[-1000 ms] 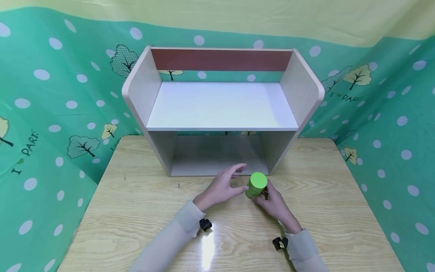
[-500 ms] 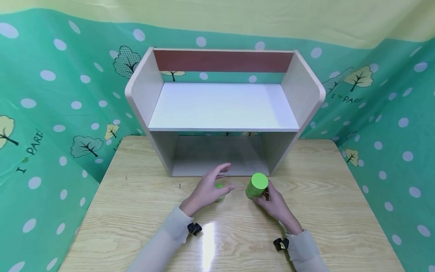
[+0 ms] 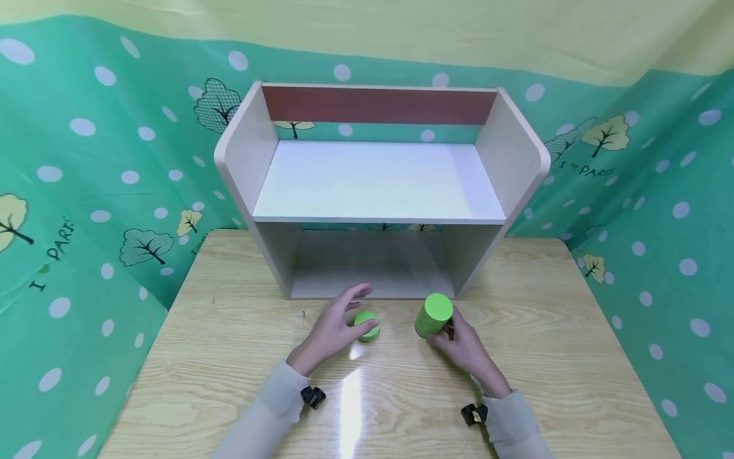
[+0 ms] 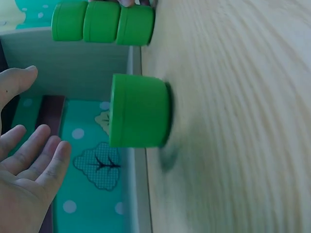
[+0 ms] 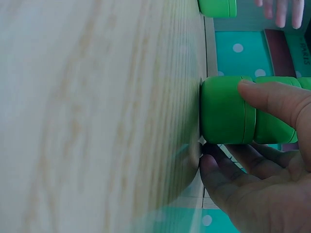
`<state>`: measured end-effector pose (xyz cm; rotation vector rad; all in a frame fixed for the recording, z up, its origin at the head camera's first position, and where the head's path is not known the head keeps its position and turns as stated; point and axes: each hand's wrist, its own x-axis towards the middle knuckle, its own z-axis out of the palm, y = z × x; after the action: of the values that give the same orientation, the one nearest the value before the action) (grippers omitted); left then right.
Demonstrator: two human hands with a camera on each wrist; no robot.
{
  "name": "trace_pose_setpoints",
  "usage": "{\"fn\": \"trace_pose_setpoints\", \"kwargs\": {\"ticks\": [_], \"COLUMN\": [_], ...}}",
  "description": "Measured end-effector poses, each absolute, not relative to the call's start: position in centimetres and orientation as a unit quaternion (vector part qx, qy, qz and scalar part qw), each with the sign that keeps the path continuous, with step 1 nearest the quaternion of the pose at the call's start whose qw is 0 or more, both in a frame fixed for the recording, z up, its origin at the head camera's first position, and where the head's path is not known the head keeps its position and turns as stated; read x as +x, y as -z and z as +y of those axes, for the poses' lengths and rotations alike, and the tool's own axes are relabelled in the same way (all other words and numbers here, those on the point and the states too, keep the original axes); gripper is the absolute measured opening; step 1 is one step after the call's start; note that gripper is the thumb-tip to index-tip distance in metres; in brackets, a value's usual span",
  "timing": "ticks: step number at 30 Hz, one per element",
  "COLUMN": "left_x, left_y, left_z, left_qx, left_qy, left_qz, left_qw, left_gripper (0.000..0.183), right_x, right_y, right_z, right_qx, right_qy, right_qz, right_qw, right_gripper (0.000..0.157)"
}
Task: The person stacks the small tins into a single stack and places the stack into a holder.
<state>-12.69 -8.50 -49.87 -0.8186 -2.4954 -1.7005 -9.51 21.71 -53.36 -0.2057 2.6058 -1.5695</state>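
On the table, three green round lidded jars stand in an upright stack (image 3: 434,315) in front of the shelf's right side. My right hand (image 3: 466,347) holds this stack low down, its thumb (image 5: 265,94) on the bottom jar and its fingers around the other side. To the left, a single green jar (image 4: 141,111) stands on the tabletop. My left hand (image 3: 332,330) hovers over and beside that jar, fingers spread and apart from it, as the left wrist view shows. In the head view the hand partly covers the single jar.
A two-level white shelf (image 3: 378,182) with a brown back strip (image 3: 378,104) stands at the back of the wooden table (image 3: 229,357). Its front lower edge lies just beyond the jars. A green dotted curtain (image 3: 86,191) hangs behind and along both sides.
My left hand has moved left, away from the stack, to above the single jar. That jar, hidden at first, has come into sight. My right hand stays on the stack.
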Motion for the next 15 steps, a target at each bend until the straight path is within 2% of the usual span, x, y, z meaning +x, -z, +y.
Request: {"fn": "trace_pose_setpoints", "kwargs": {"ticks": [15], "left_x": [-11.9], "left_y": [51.7], "left_z": [-9.9], "left_qx": [-0.234], "left_qy": [0.547], "left_qz": [-0.804], "left_qw": [-0.002], "left_gripper": [0.072], "right_x": [-9.4], "right_y": [53.3], "right_z": [21.7], "right_qx": [-0.071], "right_qy": [0.514], "right_qz": [0.854], "right_qw": [0.04], "right_gripper": [0.066]}}
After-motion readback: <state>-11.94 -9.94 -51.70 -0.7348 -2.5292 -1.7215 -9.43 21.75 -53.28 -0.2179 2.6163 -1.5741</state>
